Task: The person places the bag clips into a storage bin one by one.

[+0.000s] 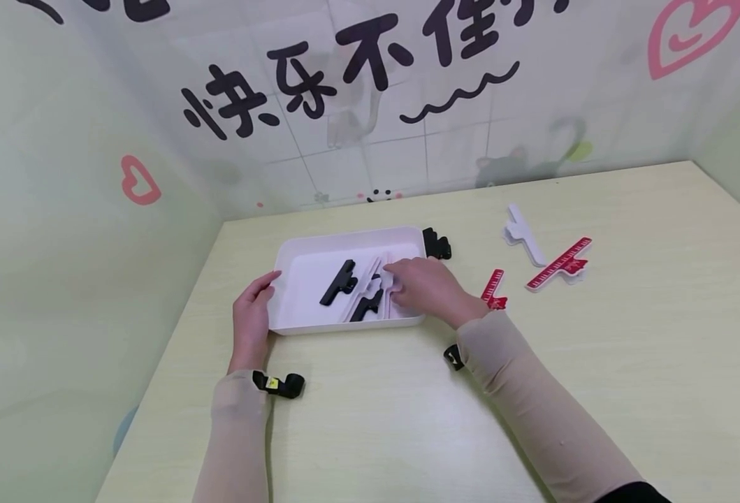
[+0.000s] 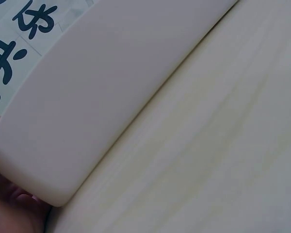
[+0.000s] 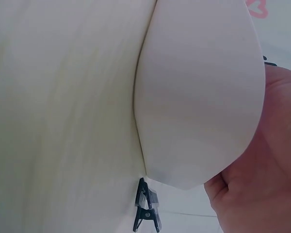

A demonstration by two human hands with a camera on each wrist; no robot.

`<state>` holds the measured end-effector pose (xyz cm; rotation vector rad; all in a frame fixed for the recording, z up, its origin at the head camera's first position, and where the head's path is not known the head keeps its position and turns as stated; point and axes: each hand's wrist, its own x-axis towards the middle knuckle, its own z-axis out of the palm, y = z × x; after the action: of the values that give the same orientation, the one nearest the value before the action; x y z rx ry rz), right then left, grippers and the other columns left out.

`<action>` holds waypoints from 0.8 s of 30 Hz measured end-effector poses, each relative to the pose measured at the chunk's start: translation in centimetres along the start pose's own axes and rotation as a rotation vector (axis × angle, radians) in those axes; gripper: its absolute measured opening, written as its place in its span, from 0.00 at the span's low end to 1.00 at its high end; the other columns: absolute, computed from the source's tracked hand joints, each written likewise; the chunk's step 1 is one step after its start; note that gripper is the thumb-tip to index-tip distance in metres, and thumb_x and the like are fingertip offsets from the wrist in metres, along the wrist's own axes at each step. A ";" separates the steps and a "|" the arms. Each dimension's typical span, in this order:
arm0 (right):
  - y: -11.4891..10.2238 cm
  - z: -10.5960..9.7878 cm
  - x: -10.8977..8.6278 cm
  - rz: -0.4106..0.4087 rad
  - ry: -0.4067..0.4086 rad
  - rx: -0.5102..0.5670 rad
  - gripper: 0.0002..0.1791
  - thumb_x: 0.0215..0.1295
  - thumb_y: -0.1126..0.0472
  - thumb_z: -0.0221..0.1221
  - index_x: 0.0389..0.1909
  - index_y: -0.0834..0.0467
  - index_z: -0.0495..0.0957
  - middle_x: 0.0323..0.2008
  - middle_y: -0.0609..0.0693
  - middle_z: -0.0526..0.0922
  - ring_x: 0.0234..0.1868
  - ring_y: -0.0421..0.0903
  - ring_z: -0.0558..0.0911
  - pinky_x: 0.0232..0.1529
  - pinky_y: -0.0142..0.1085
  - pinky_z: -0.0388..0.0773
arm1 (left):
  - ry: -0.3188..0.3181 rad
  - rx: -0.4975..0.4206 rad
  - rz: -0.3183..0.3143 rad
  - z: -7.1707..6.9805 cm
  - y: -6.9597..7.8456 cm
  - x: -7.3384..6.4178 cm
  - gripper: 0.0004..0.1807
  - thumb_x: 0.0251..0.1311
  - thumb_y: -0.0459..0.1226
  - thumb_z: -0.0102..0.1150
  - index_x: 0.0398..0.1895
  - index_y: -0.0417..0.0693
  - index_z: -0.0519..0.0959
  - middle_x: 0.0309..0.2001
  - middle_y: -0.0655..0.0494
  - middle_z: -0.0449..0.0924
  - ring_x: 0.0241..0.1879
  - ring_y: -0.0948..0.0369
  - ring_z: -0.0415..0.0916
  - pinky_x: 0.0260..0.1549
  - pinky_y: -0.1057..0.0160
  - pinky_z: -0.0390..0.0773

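A shallow white tray (image 1: pixel 307 321) lies on the table. My left hand (image 1: pixel 253 318) grips its left end, thumb at the rim; in the left wrist view the fingers (image 2: pixel 14 199) curl round the corner. Over the right end, my right hand (image 1: pixel 429 288) reaches in and pinches a white clip (image 1: pixel 386 307) between thumb and fingers. Beside it in the tray lie another long white clip (image 1: pixel 360 292) and two black clips (image 1: pixel 339 281), one partly covered by the white ones. In the right wrist view the tray wall (image 3: pixel 199 97) hides the fingertips.
Just beyond the tray's right end is a black clip (image 1: pixel 437 243). Farther right lie a white clip (image 1: pixel 523 234) and a red ruler-marked clip (image 1: pixel 558 264). Another red clip (image 1: pixel 494 288) is partly behind the right forearm. A printed curtain (image 1: pixel 376 154) hangs at the back table edge.
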<state>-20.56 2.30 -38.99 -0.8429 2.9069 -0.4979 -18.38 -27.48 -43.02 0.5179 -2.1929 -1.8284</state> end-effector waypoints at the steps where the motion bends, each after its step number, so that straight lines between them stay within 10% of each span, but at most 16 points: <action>1: 0.0 0.0 0.0 0.001 -0.006 -0.003 0.29 0.58 0.54 0.59 0.62 0.53 0.68 0.57 0.51 0.75 0.58 0.51 0.73 0.60 0.48 0.66 | 0.000 0.000 0.000 0.0 0.0 0.0 0.16 0.67 0.37 0.43 0.52 0.58 0.78 0.61 0.62 0.68 0.63 0.64 0.59 0.64 0.61 0.59; 24: -0.2 0.3 -0.2 -0.021 -0.069 -0.145 0.34 0.58 0.49 0.57 0.66 0.52 0.61 0.65 0.52 0.65 0.65 0.52 0.64 0.62 0.48 0.60 | -0.010 -0.006 0.001 -0.1 0.1 0.1 0.16 0.67 0.36 0.43 0.52 0.57 0.78 0.61 0.62 0.68 0.63 0.65 0.59 0.64 0.61 0.59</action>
<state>-20.24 2.16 -39.18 -0.8907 2.9009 -0.2557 -18.40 -27.59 -42.92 0.5075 -2.1928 -1.8411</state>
